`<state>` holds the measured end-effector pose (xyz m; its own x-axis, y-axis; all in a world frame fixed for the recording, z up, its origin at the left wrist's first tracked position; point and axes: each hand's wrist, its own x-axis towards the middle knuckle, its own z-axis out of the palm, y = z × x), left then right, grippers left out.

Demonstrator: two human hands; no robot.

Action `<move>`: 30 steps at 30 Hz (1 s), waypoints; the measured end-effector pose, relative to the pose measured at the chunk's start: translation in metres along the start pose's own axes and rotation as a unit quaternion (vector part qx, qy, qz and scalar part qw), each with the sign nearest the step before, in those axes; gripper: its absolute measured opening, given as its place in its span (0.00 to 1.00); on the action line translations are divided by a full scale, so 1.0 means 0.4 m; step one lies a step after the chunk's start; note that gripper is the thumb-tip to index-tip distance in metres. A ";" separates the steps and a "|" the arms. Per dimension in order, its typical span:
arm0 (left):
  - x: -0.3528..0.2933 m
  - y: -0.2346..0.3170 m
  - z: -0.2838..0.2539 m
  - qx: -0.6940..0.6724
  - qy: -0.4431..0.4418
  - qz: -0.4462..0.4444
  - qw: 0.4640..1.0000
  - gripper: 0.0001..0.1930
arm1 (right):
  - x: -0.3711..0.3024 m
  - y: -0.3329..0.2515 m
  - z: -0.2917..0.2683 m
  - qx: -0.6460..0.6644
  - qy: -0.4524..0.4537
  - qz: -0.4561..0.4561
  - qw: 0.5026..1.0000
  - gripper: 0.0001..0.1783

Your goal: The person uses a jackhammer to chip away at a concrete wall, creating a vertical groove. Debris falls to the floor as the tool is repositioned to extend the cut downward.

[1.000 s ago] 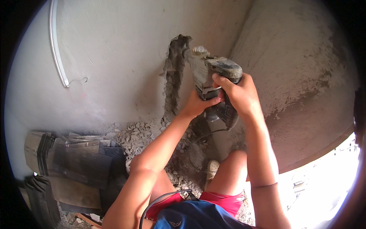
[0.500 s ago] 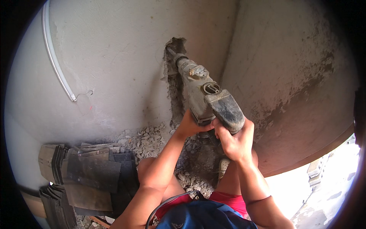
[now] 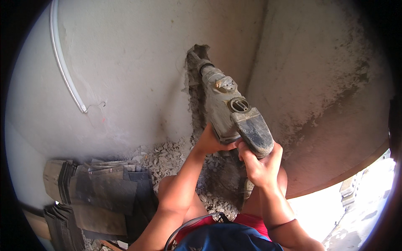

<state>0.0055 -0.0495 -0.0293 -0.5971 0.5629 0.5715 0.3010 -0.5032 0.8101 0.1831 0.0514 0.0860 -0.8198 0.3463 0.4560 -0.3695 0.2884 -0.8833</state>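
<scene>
A dusty grey rotary hammer (image 3: 220, 106) points away from me, its chisel bit (image 3: 194, 55) reaching into the top of a rough vertical channel (image 3: 196, 100) broken into the wall. My left hand (image 3: 212, 140) supports the tool's body from beneath on its left side, the fingertips partly hidden under it. Around the rear handle, below its dark worn cover (image 3: 256, 133), my right hand (image 3: 263, 163) is closed. The bit's very tip is hidden inside the hole.
Broken rubble (image 3: 167, 157) lies along the wall's foot. Stacked dark tiles or sheets (image 3: 104, 192) stand at the left. A pale conduit (image 3: 67, 71) with a loose wire (image 3: 101, 104) hangs on the wall. A side wall (image 3: 318, 83) rises close on the right. A cable (image 3: 184, 224) crosses my lap.
The whole scene sits slightly lower and further right in the picture. Both hands keep their hold on the rotary hammer, and its bit stays in the channel's top.
</scene>
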 end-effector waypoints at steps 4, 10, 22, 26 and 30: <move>0.012 0.027 0.017 0.020 0.022 -0.015 0.999 0.50 | 0.012 0.033 -0.018 0.041 -0.002 -0.004 0.999 0.10; -0.009 0.015 -0.051 0.202 0.026 -0.104 0.974 0.36 | 0.018 0.140 -0.021 0.179 0.036 0.043 0.982 0.09; -0.028 0.055 -0.132 0.646 -0.007 -0.203 0.735 0.49 | 0.022 0.536 0.095 0.443 0.111 0.196 0.868 0.14; -0.032 0.054 -0.126 0.652 0.001 -0.253 0.715 0.53 | 0.022 0.563 0.114 0.455 0.140 0.235 0.847 0.15; -0.031 0.053 -0.112 0.665 0.000 -0.262 0.699 0.53 | 0.035 0.578 0.108 0.456 0.152 0.251 0.840 0.15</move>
<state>-0.0141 -0.0965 -0.0251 -0.8843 0.4416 0.1516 0.4667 0.8272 0.3130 0.0673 0.0841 -0.1165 -0.8744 0.4714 -0.1151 -0.3047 -0.7181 -0.6257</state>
